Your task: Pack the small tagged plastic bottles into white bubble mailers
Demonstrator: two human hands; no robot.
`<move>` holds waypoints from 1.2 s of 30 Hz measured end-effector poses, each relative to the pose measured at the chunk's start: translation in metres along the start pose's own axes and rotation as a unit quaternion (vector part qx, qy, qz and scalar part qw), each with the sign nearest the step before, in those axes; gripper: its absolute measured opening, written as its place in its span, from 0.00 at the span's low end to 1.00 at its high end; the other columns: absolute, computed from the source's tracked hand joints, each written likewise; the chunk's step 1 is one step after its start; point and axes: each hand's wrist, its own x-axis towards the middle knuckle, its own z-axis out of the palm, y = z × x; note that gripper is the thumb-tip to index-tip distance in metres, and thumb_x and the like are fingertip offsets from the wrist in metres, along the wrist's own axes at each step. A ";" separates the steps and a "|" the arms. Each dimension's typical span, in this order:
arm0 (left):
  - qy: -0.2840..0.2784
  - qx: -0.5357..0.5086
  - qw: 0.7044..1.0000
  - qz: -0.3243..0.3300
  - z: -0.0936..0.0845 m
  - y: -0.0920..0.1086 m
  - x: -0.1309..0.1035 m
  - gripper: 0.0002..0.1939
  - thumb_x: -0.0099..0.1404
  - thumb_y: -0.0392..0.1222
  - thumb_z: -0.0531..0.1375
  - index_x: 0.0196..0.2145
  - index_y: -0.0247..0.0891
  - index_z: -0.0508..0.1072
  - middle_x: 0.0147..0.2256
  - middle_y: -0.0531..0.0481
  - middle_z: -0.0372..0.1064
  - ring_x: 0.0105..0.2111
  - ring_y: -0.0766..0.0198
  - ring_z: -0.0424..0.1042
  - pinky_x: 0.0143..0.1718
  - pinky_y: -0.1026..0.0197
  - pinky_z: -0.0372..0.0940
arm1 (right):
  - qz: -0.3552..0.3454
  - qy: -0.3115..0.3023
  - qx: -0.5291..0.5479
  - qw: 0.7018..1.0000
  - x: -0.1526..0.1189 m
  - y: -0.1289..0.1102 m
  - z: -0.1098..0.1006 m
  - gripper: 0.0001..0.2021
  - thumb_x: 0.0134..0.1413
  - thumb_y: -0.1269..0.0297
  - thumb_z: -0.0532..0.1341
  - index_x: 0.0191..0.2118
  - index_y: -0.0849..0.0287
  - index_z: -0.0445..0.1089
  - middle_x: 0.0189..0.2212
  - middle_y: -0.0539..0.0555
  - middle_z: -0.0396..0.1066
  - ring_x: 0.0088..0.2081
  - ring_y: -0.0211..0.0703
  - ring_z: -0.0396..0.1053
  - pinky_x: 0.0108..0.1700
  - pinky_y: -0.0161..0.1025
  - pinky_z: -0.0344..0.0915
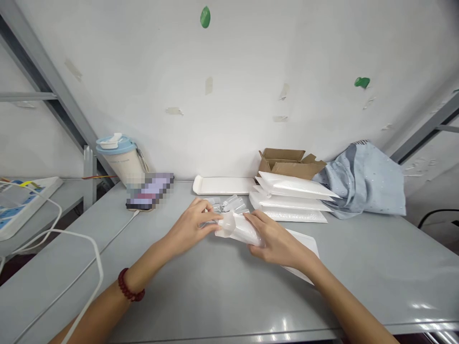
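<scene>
A white padded envelope [247,230] is held low over the grey table, its mouth turned left and bulging open. My right hand [274,239] wraps around its body, thumb on top and fingers beneath. My left hand [195,222] pinches at the edge of the mouth with thumb and fingers; whether anything else is between those fingertips cannot be made out. Just behind the envelope lie several small clear plastic pieces [233,203], partly hidden by my left hand and the envelope. The envelope's far end stretches out under my right wrist.
A stack of white padded envelopes [290,203] lies right, before an open cardboard box [287,162] and a light blue cloth [373,179]. A long white packet [225,185] rests by the wall. Left are a lidded cup [124,160], a phone [152,191] and its cable [107,243].
</scene>
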 end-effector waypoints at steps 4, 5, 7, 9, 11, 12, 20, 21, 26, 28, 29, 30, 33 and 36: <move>-0.015 -0.054 0.998 0.028 0.014 0.007 0.000 0.11 0.64 0.37 0.56 0.41 0.43 0.77 0.35 0.49 0.72 0.38 0.60 0.64 0.41 0.58 0.62 | -0.003 0.000 0.002 1.000 0.001 -0.001 0.004 0.27 0.44 0.71 0.58 0.54 0.64 0.56 0.43 0.59 0.60 0.41 0.48 0.62 0.43 0.43 0.62; -0.010 -0.083 0.996 0.031 0.014 0.010 0.000 0.12 0.65 0.36 0.55 0.41 0.43 0.76 0.36 0.50 0.74 0.39 0.61 0.65 0.42 0.58 0.62 | -0.005 0.002 0.004 1.000 0.001 0.000 0.004 0.27 0.44 0.71 0.58 0.54 0.63 0.57 0.43 0.58 0.60 0.41 0.48 0.62 0.43 0.43 0.62; 0.021 -0.125 0.992 0.004 0.010 0.012 0.002 0.12 0.65 0.38 0.54 0.42 0.42 0.76 0.38 0.51 0.75 0.40 0.61 0.67 0.43 0.59 0.63 | -0.002 0.010 0.005 1.000 0.001 0.003 0.003 0.26 0.45 0.71 0.58 0.54 0.63 0.57 0.42 0.58 0.60 0.41 0.47 0.62 0.42 0.43 0.62; 0.046 -0.113 0.990 -0.068 0.002 0.009 0.003 0.12 0.64 0.41 0.54 0.42 0.42 0.75 0.40 0.50 0.74 0.39 0.61 0.69 0.40 0.60 0.64 | 0.012 0.028 0.003 1.000 0.002 0.006 0.001 0.25 0.46 0.70 0.58 0.53 0.61 0.57 0.42 0.57 0.60 0.39 0.46 0.63 0.41 0.43 0.62; 0.024 -0.047 0.989 -0.142 -0.006 -0.001 0.002 0.13 0.62 0.44 0.55 0.42 0.41 0.74 0.40 0.49 0.74 0.37 0.59 0.70 0.37 0.59 0.64 | 0.031 0.052 -0.001 0.998 0.003 0.009 -0.001 0.24 0.47 0.69 0.57 0.53 0.60 0.57 0.42 0.57 0.60 0.39 0.46 0.63 0.41 0.43 0.62; -0.007 -0.008 0.987 -0.161 -0.009 -0.008 0.001 0.13 0.60 0.45 0.56 0.41 0.39 0.74 0.38 0.48 0.74 0.37 0.57 0.70 0.37 0.58 0.64 | 0.040 0.062 -0.004 0.997 0.003 0.010 -0.002 0.23 0.48 0.68 0.57 0.53 0.59 0.57 0.41 0.57 0.60 0.39 0.47 0.63 0.41 0.43 0.62; -0.112 0.050 0.980 -0.159 -0.008 -0.027 -0.002 0.09 0.58 0.43 0.54 0.28 0.39 0.73 0.31 0.48 0.71 0.36 0.56 0.69 0.36 0.58 0.61 | 0.062 0.079 -0.010 0.995 0.003 0.011 -0.005 0.23 0.49 0.67 0.56 0.53 0.58 0.56 0.41 0.56 0.60 0.40 0.48 0.62 0.40 0.43 0.62; -0.117 0.032 0.980 -0.160 -0.012 -0.025 -0.001 0.09 0.58 0.43 0.55 0.28 0.39 0.73 0.31 0.48 0.72 0.35 0.57 0.69 0.36 0.59 0.61 | 0.060 0.078 -0.011 0.995 0.003 0.011 -0.005 0.22 0.49 0.67 0.56 0.53 0.58 0.56 0.41 0.56 0.60 0.40 0.48 0.62 0.40 0.43 0.62; -0.084 -0.067 0.967 -0.230 -0.040 -0.015 0.005 0.11 0.56 0.48 0.59 0.28 0.41 0.76 0.30 0.52 0.74 0.32 0.60 0.70 0.33 0.62 0.61 | 0.053 0.066 -0.023 0.996 0.002 0.011 -0.004 0.22 0.49 0.68 0.56 0.53 0.59 0.56 0.41 0.56 0.61 0.40 0.48 0.63 0.41 0.43 0.62; -0.049 -0.087 0.966 -0.237 -0.048 -0.010 0.006 0.11 0.56 0.50 0.59 0.29 0.41 0.77 0.31 0.52 0.75 0.33 0.60 0.70 0.34 0.62 0.61 | 0.044 0.063 -0.027 0.997 0.002 0.011 -0.002 0.24 0.49 0.69 0.56 0.54 0.59 0.56 0.42 0.57 0.61 0.41 0.48 0.63 0.41 0.43 0.62; -0.035 -0.091 0.968 -0.233 -0.050 -0.009 0.006 0.12 0.57 0.50 0.58 0.30 0.42 0.77 0.32 0.52 0.75 0.34 0.60 0.70 0.34 0.62 0.61 | 0.039 0.062 -0.028 0.997 0.001 0.011 -0.002 0.24 0.49 0.69 0.56 0.54 0.59 0.56 0.43 0.57 0.61 0.41 0.48 0.63 0.41 0.43 0.62; -0.024 -0.092 0.970 -0.223 -0.050 -0.007 0.006 0.12 0.58 0.50 0.58 0.30 0.41 0.77 0.32 0.52 0.75 0.34 0.60 0.70 0.34 0.62 0.61 | 0.035 0.061 -0.029 0.997 0.001 0.010 -0.001 0.25 0.48 0.69 0.56 0.54 0.59 0.55 0.43 0.57 0.61 0.41 0.48 0.64 0.41 0.43 0.63; -0.012 -0.077 0.980 -0.186 -0.044 -0.006 0.005 0.12 0.59 0.49 0.57 0.29 0.41 0.77 0.32 0.52 0.74 0.33 0.62 0.69 0.32 0.62 0.60 | 0.028 0.057 -0.029 0.998 0.001 0.010 0.000 0.25 0.48 0.70 0.56 0.55 0.58 0.55 0.44 0.58 0.60 0.40 0.47 0.64 0.41 0.43 0.63; -0.020 -0.040 0.987 -0.153 -0.034 -0.008 0.004 0.10 0.60 0.47 0.57 0.30 0.42 0.77 0.32 0.52 0.72 0.32 0.63 0.67 0.31 0.62 0.59 | 0.017 0.053 -0.029 0.998 0.000 0.008 0.001 0.26 0.47 0.71 0.57 0.55 0.59 0.55 0.44 0.58 0.60 0.41 0.47 0.63 0.41 0.44 0.63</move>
